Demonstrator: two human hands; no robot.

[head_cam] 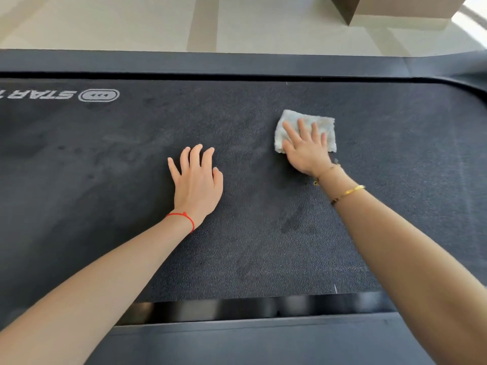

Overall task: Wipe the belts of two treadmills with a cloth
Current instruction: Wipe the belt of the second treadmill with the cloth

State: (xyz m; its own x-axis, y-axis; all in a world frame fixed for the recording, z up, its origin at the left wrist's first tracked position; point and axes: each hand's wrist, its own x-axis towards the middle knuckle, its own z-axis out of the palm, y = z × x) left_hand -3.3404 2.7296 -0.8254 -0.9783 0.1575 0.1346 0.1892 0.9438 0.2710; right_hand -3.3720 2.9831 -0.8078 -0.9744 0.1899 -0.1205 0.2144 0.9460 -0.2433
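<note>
Two bare forearms reach out from the bottom of the view across the near dark grey side rail (263,338) of a treadmill and onto its black, pebble-textured rubber belt (105,206). The left hand (196,180), a thin red cord bracelet (184,219) at its wrist, rests palm-down on the belt with fingers spread and lightly arched, grasping nothing; it appears to serve as a brace. Farther out and to the right, the right hand (305,146), with slim gold bangles (347,192) on its wrist, presses a folded pale grey-white terry cloth (290,119) flat against the belt, fingers straight and splayed on top of it rather than curled around it. Darker streaks and spots mark the belt between the arms and away to the left, near the white printed logo (98,95). To do this stroke well, the palm probably wants to keep even pressure so the cloth stays flat and does not bunch, with overlapping passes carried toward those marks and out to the belt's edge. Beyond the belt runs the far dark grey side rail (237,63), then pale floor tiles (131,22) and the corner of a brown box-like block (369,9). Only one treadmill is in view.
</note>
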